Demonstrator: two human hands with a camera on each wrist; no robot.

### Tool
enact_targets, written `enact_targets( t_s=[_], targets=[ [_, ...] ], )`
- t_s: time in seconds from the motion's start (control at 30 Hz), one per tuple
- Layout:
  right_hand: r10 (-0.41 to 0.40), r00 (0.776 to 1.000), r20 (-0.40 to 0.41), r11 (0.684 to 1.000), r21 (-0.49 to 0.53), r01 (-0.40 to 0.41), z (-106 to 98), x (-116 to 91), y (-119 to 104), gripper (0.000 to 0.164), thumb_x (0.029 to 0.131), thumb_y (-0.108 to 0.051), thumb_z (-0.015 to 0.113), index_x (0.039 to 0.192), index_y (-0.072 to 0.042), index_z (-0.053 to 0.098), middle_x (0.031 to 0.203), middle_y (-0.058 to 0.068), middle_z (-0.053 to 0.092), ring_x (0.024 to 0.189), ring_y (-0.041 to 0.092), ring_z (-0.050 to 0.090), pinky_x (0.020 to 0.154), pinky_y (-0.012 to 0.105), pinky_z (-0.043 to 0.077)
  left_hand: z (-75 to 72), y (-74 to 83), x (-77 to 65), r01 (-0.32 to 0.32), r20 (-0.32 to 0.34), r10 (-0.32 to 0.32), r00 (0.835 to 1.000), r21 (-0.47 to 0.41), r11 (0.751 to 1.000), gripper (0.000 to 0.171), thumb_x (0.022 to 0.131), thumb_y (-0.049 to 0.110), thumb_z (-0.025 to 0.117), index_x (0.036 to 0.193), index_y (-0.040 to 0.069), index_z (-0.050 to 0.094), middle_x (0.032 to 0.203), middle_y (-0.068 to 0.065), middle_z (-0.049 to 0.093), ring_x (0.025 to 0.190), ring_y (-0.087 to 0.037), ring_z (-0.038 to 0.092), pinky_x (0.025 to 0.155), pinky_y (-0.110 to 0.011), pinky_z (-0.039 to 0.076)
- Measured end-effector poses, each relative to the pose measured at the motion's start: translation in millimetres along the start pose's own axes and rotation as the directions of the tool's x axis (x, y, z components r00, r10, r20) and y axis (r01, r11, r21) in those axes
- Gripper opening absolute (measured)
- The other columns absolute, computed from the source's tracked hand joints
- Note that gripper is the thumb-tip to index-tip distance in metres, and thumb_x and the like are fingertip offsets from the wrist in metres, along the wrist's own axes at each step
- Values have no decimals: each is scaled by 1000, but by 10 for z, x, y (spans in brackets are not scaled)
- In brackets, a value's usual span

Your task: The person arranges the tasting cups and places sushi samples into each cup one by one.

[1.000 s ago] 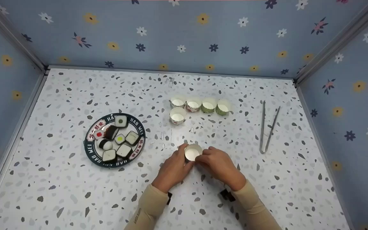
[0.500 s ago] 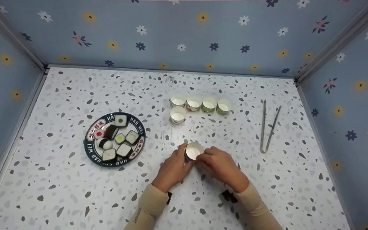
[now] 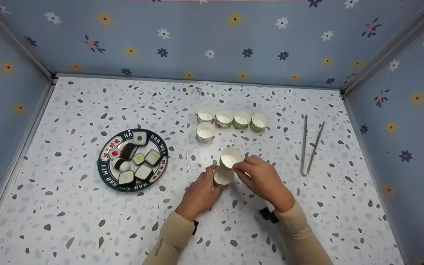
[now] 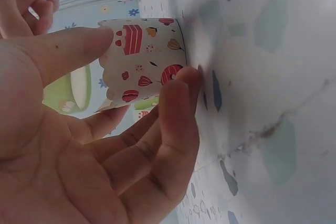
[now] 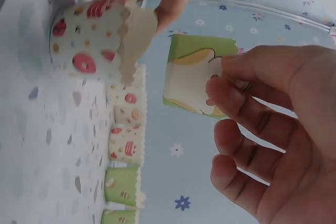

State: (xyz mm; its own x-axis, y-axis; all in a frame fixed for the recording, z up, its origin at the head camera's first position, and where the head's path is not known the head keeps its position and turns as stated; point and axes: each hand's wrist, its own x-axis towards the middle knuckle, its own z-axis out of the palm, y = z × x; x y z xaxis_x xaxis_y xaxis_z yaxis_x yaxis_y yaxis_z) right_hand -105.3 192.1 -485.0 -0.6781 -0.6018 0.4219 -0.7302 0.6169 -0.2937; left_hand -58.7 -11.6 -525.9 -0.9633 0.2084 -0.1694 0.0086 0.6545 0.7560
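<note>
My left hand [image 3: 199,195] grips a white paper baking cup [image 4: 144,51] with red cake and sweet prints, thumb on one side and fingers on the other. Its base is at the tabletop in the left wrist view. Above that cup, my right hand [image 3: 263,182] pinches the scalloped rim of a green paper baking cup [image 5: 191,74] with a pale cartoon figure, between thumb and forefinger. This green cup hangs in the air, apart from the white one in the right wrist view. In the head view its pale inside overlaps the white cup's far rim.
Beyond the hands stand a row of paper cups, two white-printed and two green [image 3: 258,123], and one more white cup [image 3: 205,133] before them. A dark-rimmed plate [image 3: 103,176] of toy sushi lies left. Metal tongs [image 3: 303,154] lie right. Flowered panels [image 3: 212,40] wall the table.
My right hand has drawn the green cup up out of the white cup and away from me. The left hand has kept its hold on the white cup in the same place.
</note>
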Motion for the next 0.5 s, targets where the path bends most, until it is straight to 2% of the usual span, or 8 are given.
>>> enact_targets(
  t_s=[0.27,0.5],
  targets=[
    [75,997,21,992,-99,-73,220,252,328,5,91,-9,73,94,-11,77,77,1,61,68,19,56,56,33,50,-17,8,-11,18,21,-19,1000,18,1000,65,98,28,65,152,9,34,133,-24,54,107,-45,61,83,-59,50],
    [176,976,129,979,-124,-160,453,469,540,7,95,-12,69,96,-11,76,79,4,62,71,22,57,58,37,51,-9,13,-13,30,22,-31,999,13,999,65,99,28,65,152,9,34,134,-23,54,108,-45,61,84,-59,49]
  ],
)
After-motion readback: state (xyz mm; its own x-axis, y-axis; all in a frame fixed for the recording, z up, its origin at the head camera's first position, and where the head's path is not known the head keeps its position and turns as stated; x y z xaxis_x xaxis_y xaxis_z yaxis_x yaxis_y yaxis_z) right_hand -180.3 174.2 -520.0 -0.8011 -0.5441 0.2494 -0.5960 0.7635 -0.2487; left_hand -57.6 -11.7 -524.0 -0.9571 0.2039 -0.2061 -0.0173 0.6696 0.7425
